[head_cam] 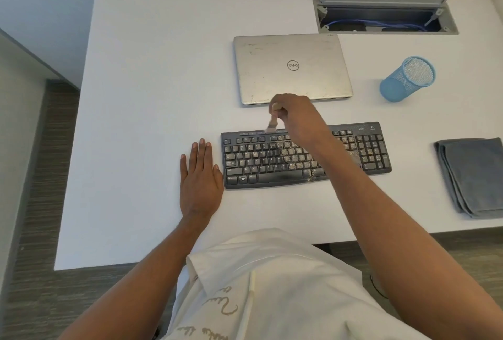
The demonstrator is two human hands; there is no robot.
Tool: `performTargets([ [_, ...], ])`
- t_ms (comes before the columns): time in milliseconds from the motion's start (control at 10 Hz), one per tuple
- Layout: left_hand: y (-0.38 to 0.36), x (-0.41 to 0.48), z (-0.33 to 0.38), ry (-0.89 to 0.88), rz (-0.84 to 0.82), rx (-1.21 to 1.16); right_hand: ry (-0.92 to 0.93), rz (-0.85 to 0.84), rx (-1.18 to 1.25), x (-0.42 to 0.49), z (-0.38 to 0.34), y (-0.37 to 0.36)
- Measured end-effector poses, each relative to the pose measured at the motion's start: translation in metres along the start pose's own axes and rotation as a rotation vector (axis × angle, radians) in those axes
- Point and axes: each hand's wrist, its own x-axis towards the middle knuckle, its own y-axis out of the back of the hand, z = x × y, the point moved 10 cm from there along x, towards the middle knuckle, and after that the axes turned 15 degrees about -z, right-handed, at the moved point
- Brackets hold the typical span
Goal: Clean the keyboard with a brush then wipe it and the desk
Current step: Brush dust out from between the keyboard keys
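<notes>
Broad white surface (141, 95) beneath everything. In its far right corner, a recessed cable hatch (446, 30) with the lid propped open and blue cables inside. Toward the back centre, a closed silver laptop (292, 67), scuffed on top. Just in front of it, not touching, the black keyboard (258, 160), speckled with pale crumbs over the middle and right-hand keys. At the right edge, a folded grey cloth (473, 176), well apart from the keyboard. Between hatch and cloth, a blue mesh cup (407, 80), standing. Flat on the surface just beside the keyboard's left end, the left hand (200, 176), fingers straight and together. Above the keyboard's back edge, the right hand (295, 114), curled round the handle of the brush (273, 122), bristles down at the top key row, slightly blurred.
</notes>
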Motion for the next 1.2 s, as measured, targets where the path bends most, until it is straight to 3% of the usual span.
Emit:
performTargets([
  [200,-0.001,0.001,0.0,0.002,0.003,0.006,-0.174,0.053,-0.024,-0.025,0.058,0.035],
  [400,-0.001,0.0,-0.001,-0.001,0.006,0.006,-0.124,0.109,0.027,-0.024,0.053,0.051],
  [600,-0.001,0.0,-0.001,-0.001,0.0,0.005,0.006,0.04,0.122,-0.005,0.012,0.019],
  [700,-0.002,0.0,-0.001,0.0,-0.005,0.011,-0.02,0.015,0.067,-0.009,0.024,0.016],
  [900,-0.003,0.001,-0.001,0.006,0.002,0.006,-0.259,0.035,-0.195,-0.037,0.085,0.053],
  [1100,-0.001,0.0,-0.001,0.0,0.006,0.008,-0.144,0.104,-0.081,-0.033,0.038,0.041],
  [1200,-0.001,-0.001,0.0,-0.005,0.004,0.006,-0.061,-0.014,-0.06,-0.008,-0.007,0.002],
])
